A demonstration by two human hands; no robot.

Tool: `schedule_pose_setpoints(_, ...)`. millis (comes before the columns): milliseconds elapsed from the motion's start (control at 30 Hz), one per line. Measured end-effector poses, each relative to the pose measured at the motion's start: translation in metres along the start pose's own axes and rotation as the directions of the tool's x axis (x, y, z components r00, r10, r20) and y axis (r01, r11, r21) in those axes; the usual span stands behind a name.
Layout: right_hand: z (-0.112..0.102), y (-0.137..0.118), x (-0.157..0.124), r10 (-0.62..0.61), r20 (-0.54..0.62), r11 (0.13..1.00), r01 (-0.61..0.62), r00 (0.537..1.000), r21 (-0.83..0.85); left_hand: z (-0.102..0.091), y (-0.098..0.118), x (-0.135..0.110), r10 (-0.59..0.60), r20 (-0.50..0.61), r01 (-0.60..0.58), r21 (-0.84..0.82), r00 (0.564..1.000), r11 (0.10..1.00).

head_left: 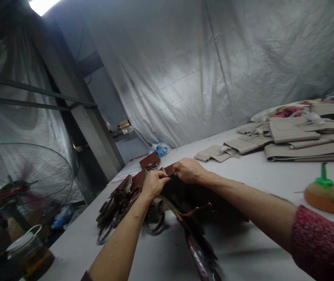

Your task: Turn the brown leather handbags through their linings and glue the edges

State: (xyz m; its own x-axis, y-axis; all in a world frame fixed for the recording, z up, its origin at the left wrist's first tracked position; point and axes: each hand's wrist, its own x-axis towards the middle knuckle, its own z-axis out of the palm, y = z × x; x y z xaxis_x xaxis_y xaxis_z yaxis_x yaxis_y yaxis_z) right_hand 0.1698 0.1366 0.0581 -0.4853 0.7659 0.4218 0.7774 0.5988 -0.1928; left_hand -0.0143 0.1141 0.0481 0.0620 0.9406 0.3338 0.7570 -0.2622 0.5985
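Note:
A dark brown handbag (196, 201) stands in front of me, its inside in shadow and a strap or handle hanging toward me. My left hand (154, 183) pinches the bag's top edge. Just to its right, my right hand (189, 170) is closed on the same edge, fingers curled over it. The two hands nearly touch. Beyond and left of my left hand lies a heap of brown bag pieces (120, 201) with handles; my forearm covers part of it.
Beige bag pieces (292, 132) are stacked at the right back. A green-capped bottle of orange liquid (326, 195) stands at the right. At the left are a caged fan (23, 183) and a lidded jar (31, 253) near the table edge. A plastic bag (159, 149) lies at the back.

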Motion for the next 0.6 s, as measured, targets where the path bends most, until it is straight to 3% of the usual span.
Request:
schedule_pose_setpoints(200,-0.003,-0.001,-0.006,-0.049,0.016,0.999,0.049,0.999,-0.006,-0.001,0.012,0.001,0.108,0.021,-0.109,0.103,0.994,0.989)
schedule_pose_setpoints(433,-0.007,-0.005,-0.014,-0.062,0.041,0.998,0.061,0.997,0.005,0.002,0.021,-0.003,0.135,0.001,-0.133,0.188,0.991,0.973)
schedule_pose_setpoints(500,-0.017,-0.005,-0.018,-0.064,0.045,0.998,0.063,0.997,0.018,-0.003,0.03,-0.009,0.129,-0.021,-0.126,0.107,0.991,0.986)
schedule_pose_setpoints(600,-0.04,0.005,-0.028,-0.049,-0.03,0.995,0.052,0.998,0.089,-0.022,0.044,-0.025,0.108,-0.126,-0.131,-0.191,0.986,0.973)
